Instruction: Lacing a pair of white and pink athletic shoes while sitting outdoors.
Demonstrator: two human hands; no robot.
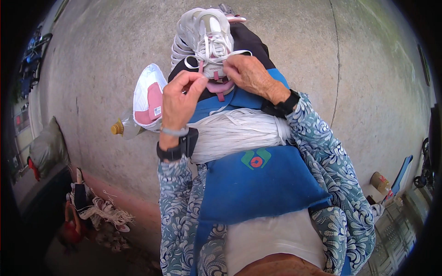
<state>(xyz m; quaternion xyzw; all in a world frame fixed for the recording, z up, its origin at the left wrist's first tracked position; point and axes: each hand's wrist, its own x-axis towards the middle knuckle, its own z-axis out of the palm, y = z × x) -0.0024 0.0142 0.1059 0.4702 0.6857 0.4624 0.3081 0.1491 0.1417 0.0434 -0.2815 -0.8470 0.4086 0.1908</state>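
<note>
A white and grey sneaker (205, 34) with pink trim lies across my lap, its heel toward me. White shoelaces (212, 48) run through it, with loops standing out to both sides. My left hand (182, 99) is closed in a pinch beside the heel opening, close to a pink strip; what its fingertips hold is hidden. On the other side my right hand (252, 77) is closed on the shoelace near the tongue. Behind the shoe, a thick bundle of white laces (239, 135) lies across my lap above the blue apron (262, 188).
A white and pink lined piece (149, 96) with a label is left of my left hand, beside a clear bottle with a yellow cap (117, 127). A stuffed sack (48, 147) stands far left. Lower left, a person (71, 225) is near stringy white laces (108, 211). Another bottle (380, 182) stands right.
</note>
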